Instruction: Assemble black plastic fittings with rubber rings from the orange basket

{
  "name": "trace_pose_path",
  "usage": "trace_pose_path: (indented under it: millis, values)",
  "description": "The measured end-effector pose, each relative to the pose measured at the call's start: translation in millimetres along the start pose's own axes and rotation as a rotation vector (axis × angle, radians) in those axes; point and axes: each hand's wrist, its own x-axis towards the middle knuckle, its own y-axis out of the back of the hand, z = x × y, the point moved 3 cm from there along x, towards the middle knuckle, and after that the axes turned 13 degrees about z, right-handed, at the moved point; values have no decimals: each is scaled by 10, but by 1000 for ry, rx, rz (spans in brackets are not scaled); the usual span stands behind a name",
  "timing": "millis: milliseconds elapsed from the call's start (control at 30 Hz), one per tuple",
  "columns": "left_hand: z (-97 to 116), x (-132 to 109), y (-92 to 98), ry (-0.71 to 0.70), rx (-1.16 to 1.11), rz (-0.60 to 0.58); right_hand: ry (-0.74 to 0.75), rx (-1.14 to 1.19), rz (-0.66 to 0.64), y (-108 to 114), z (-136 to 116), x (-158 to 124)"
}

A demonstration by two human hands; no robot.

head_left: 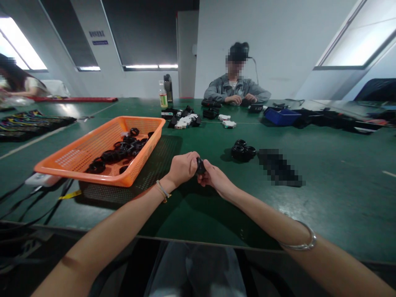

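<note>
My left hand [183,166] and my right hand [214,177] meet over the green table [324,194], both closed around one small black ring-shaped part [201,166] held between them. A little to the right and further off lies a small pile of black rings [243,150]. To the left stands an orange mesh basket [77,148] holding several more black rings [123,149].
A person in a grey jacket [236,88] sits across the table with black and white parts [188,119] and a blue tray [281,116] nearby. Two bottles [165,93] stand at the back. Cables and a white power strip [41,179] lie left of the basket. Another person [18,82] sits far left.
</note>
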Motion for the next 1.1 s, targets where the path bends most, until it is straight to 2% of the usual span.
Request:
trace_pose_path:
  millis: [100, 200, 267, 367, 500, 600, 733, 867, 1100]
  values:
    - [-16, -1, -19, 137, -97, -22, 38, -53, 0, 32, -20, 43]
    - [-49, -9, -70, 293, -201, -48, 151, -211, 9, 69, -60, 71]
    - [-71, -22, -121, 404, -285, -51, 268, -350, 32, 87, -94, 69]
    - [-76, -45, -192, 569, -402, -29, 518, -583, 95, 101, -161, 37]
    - [-31, -53, -204, 732, -440, 30, 793, -848, 156, 109, -236, -16]
    - [3, -44, -164, 726, -356, 36, 901, -977, 115, 105, -262, -43]
    - [30, -44, -104, 583, -194, 12, 1019, -1014, 99, 92, -250, -77]
    - [61, -48, -54, 496, -150, 10, 1038, -963, 168, 71, -203, -111]
    - [103, -21, -15, 478, -175, 40, 686, -888, 228, 37, -214, -161]
